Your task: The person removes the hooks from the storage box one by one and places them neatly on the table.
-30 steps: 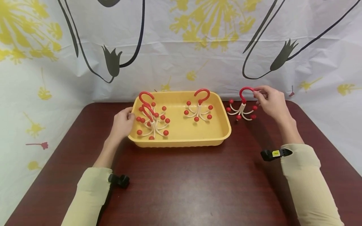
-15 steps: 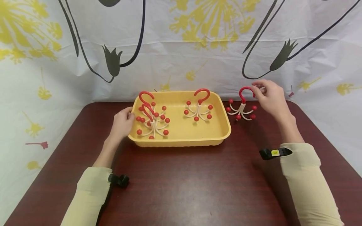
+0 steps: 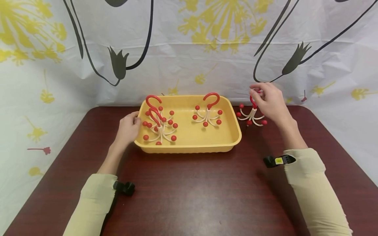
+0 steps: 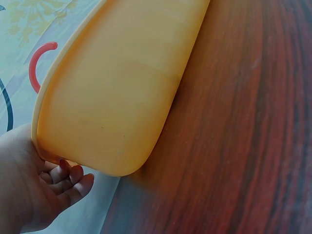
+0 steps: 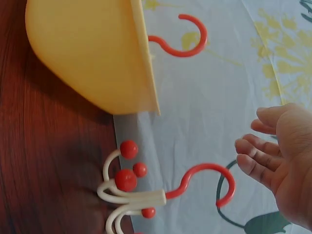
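Observation:
My left hand [image 3: 127,129] grips the left end of a yellow plastic tray [image 3: 189,149]; in the left wrist view its fingers [image 4: 73,183] curl under the rim. Inside the tray stand three hangers with red hooks and cream arms tipped with red balls. Two of them, a front hanger [image 3: 161,132] and a rear hanger [image 3: 152,99], overlap at the left; another hanger [image 3: 208,114] is at the right. A similar hanger [image 3: 252,114] stands on the table beyond the tray's right end. Above its hook hovers my right hand [image 3: 271,101], fingers loosely bent, apart from the hook in the right wrist view.
The dark red wooden table [image 3: 200,190] extends in front of the tray. Close behind hangs a white sheet [image 3: 165,65] with yellow and grey flower prints. Black straps with small devices sit on both sleeves.
My right hand has let go of the hanger's red hook and moved up and left, over it. The hanger outside the tray, the tray and my left hand have stayed in place.

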Tool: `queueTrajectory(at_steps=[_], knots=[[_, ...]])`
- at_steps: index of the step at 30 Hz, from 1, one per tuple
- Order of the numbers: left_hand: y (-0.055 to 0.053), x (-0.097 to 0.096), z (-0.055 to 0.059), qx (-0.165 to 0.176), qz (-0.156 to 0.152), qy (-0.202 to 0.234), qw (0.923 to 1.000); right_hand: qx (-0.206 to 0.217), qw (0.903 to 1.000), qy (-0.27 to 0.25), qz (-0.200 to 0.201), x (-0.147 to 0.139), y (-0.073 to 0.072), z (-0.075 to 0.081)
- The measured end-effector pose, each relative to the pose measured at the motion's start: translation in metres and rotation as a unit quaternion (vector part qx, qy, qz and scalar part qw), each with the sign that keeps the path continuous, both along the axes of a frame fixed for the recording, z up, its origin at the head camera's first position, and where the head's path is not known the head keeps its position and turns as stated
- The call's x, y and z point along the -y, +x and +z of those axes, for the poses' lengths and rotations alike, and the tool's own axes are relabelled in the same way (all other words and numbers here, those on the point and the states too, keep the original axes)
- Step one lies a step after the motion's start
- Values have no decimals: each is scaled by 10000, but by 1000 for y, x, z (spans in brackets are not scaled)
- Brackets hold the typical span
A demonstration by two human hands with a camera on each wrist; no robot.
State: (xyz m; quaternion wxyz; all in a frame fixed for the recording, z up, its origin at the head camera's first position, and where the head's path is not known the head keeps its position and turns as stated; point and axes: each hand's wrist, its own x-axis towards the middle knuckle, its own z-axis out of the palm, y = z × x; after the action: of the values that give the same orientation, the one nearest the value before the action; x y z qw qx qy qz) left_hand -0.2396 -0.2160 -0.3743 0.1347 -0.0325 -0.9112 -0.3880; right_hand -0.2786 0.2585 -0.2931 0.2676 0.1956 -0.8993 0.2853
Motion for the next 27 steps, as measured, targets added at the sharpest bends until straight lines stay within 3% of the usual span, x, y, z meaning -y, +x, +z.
queueTrajectory(at_steps=[17,27], knots=[[2,0,0,15,36,3,10000,356,9981,153,484,44,0,9],[1,-1,0,-29,-2,48,10000,905,9938,298,575,65,-4,5]])
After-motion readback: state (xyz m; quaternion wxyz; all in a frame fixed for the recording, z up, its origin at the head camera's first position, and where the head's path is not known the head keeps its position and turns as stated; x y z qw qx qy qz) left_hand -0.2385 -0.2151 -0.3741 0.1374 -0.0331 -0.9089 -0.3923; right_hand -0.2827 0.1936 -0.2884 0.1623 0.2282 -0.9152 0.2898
